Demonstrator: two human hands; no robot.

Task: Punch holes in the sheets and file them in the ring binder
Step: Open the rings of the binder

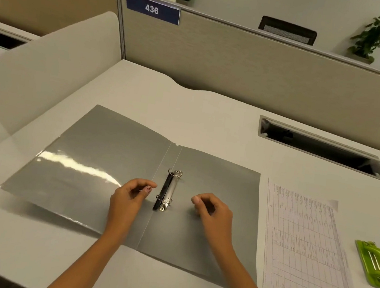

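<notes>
A grey ring binder [99,161] lies flat and opened out on the desk, its metal two-ring mechanism [168,190] at the spine with no sheets on it. My left hand [131,194] hovers just left of the rings, fingers curled, holding nothing. On the right cover, my right hand [211,210] is also loosely curled and holds nothing. The printed sheets [303,250] lie on the desk right of the binder. A green hole punch [377,264] sits at the far right edge.
A white desk [211,117] with an open cable slot [323,149] at the back right. Beige partition panels stand behind and to the left, one with a blue sign reading 436 [152,9]. Plants and chair backs show beyond the partition.
</notes>
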